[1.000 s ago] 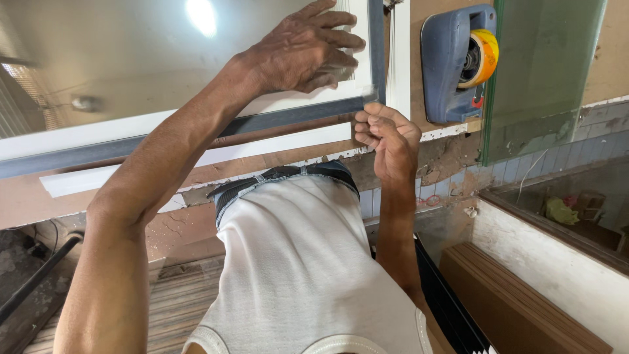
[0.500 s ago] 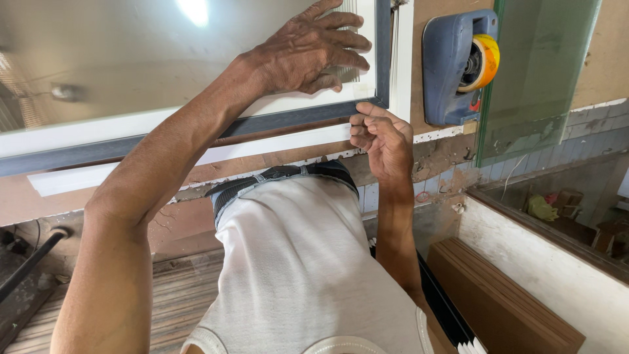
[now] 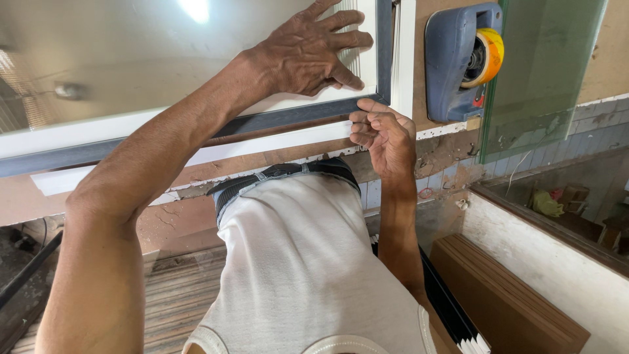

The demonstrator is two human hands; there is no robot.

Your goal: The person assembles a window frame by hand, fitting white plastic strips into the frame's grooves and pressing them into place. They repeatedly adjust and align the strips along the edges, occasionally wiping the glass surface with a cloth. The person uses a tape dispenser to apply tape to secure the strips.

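Observation:
A glass pane (image 3: 151, 59) in a white frame lies flat on the workbench, with a dark grey strip (image 3: 288, 115) running along its near edge. My left hand (image 3: 311, 49) presses flat on the glass near the pane's right corner, fingers spread. My right hand (image 3: 383, 134) is at the near right corner of the frame, fingers curled and pinching the end of the grey strip against the white frame edge (image 3: 275, 141).
A blue tape dispenser (image 3: 462, 59) with a yellow roll sits on the bench right of the frame. A greenish glass sheet (image 3: 544, 72) leans beside it. Brown boards (image 3: 511, 301) are stacked low right. My white shirt fills the lower middle.
My right hand has shifted slightly up against the frame corner on the grey strip. My left hand stays flat on the glass. The view has drifted a little.

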